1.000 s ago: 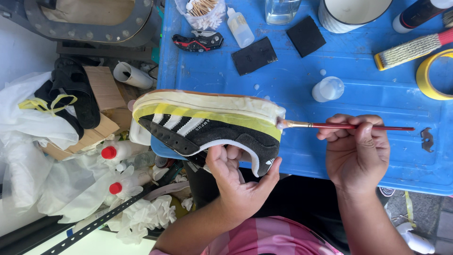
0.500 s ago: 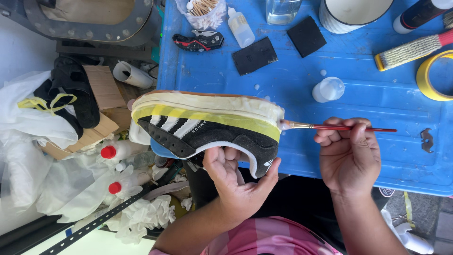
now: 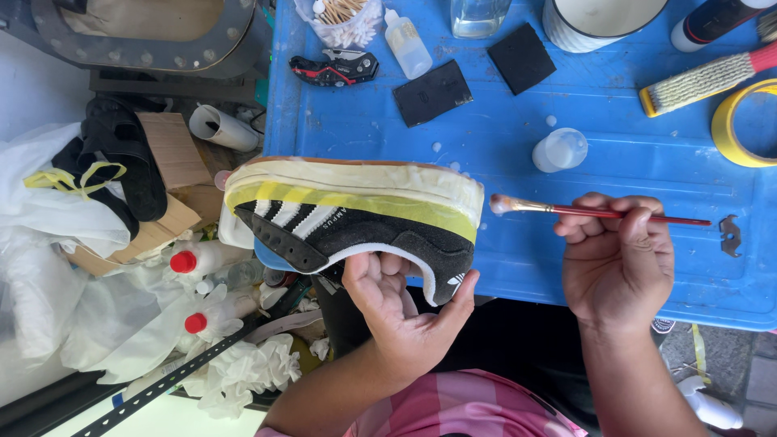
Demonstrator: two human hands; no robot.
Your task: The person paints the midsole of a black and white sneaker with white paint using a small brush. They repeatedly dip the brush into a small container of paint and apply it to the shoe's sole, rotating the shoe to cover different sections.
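Gripping a black sneaker (image 3: 356, 222) from below, the left hand (image 3: 405, 311) has its fingers curled into the shoe's opening and its thumb pressed against the heel side, so the hand is closed firmly on it. The sneaker lies on its side with the sole turned up toward the top of the view, its toe end hanging past the left edge of the blue table (image 3: 502, 97) and its heel end over the table's near part. Yellow tape runs along the upper just beside the sole, and the sole itself is pale and wet-looking (a thin brown strip shows along its outer edge).

Right of the sneaker, the right hand (image 3: 619, 263) is closed around a thin red-handled brush (image 3: 595, 212), pinching the shaft between thumb and fingers. The brush lies nearly level, its white-loaded tip just beside the sneaker's heel but apart from it.

Beyond the sneaker on the table sit two black sponge pads (image 3: 431, 92), a red-and-black utility knife (image 3: 334, 68), a small squeeze bottle (image 3: 406, 42) and a bag of cotton swabs (image 3: 341, 18). A small translucent cap (image 3: 560, 150) rests beyond the brush. Further right of the sneaker are a bristle brush with a red handle (image 3: 702, 81) and a yellow tape roll (image 3: 740, 129). Left of the sneaker, off the table, are crumpled white plastic (image 3: 57, 218), cardboard (image 3: 170, 150) and two red-capped bottles (image 3: 194, 260).
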